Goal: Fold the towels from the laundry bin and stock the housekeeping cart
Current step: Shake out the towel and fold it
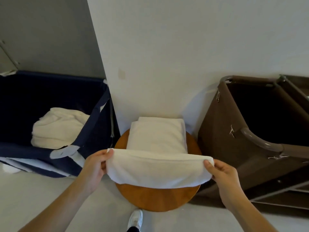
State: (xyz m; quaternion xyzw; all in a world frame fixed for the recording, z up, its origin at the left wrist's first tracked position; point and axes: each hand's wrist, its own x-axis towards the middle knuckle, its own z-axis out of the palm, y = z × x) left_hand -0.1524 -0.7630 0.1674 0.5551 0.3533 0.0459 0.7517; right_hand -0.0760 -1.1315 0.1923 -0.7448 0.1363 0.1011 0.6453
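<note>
I hold a white towel [158, 169] stretched flat above the near half of a round wooden table [157, 196]. My left hand [96, 166] pinches its left end and my right hand [220, 173] pinches its right end. Behind it, a folded white towel [158, 133] lies on the far part of the table against the wall. At the left, the navy laundry bin [93, 118] holds a heap of unfolded white towels [58, 127]. The brown housekeeping cart [250, 136] stands at the right with a dark open bag.
A white wall [167, 56] rises straight behind the table, with a corner edge at the left. The bin and the cart flank the table closely. My white shoe [136, 218] shows on the grey floor below the table's near edge.
</note>
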